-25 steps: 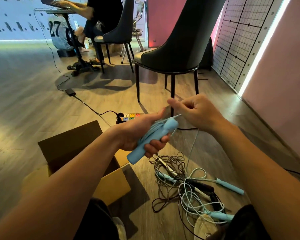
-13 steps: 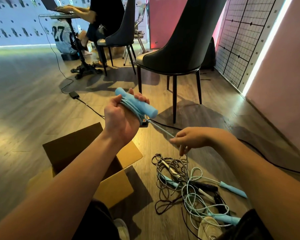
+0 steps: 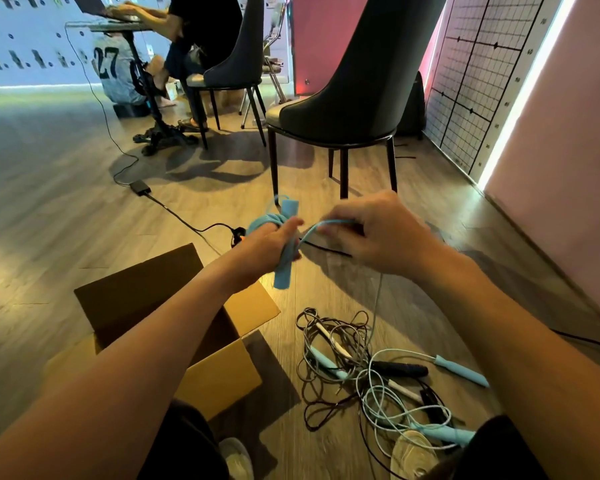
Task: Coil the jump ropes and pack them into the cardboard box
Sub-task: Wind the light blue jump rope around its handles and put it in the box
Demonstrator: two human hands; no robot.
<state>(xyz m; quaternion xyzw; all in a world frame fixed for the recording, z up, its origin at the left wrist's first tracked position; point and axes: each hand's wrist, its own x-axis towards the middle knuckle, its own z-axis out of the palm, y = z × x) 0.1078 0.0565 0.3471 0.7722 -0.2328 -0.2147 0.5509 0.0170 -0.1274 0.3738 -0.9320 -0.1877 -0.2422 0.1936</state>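
My left hand (image 3: 269, 242) grips a light blue jump rope handle (image 3: 284, 268) held nearly upright, with several turns of its blue cord (image 3: 265, 220) wound around it. Just to the right, my right hand (image 3: 371, 230) pinches the same cord, which runs down to a tangled pile of jump ropes (image 3: 371, 372) on the floor. The pile holds blue, black and white handles with grey, black and pale blue cords. An open cardboard box (image 3: 219, 375) sits on the floor at lower left, under my left forearm.
A dark chair (image 3: 347, 95) stands close behind my hands. A power strip with a black cable (image 3: 174, 211) lies on the wooden floor beyond the box. A person sits at a small table (image 3: 118, 27) at the back left. A pink wall (image 3: 568, 168) runs along the right.
My left hand came down and turned the blue handle upright. My right hand rose from near the pile to beside the handle, bringing the cord with it; more cord is wound on the handle.
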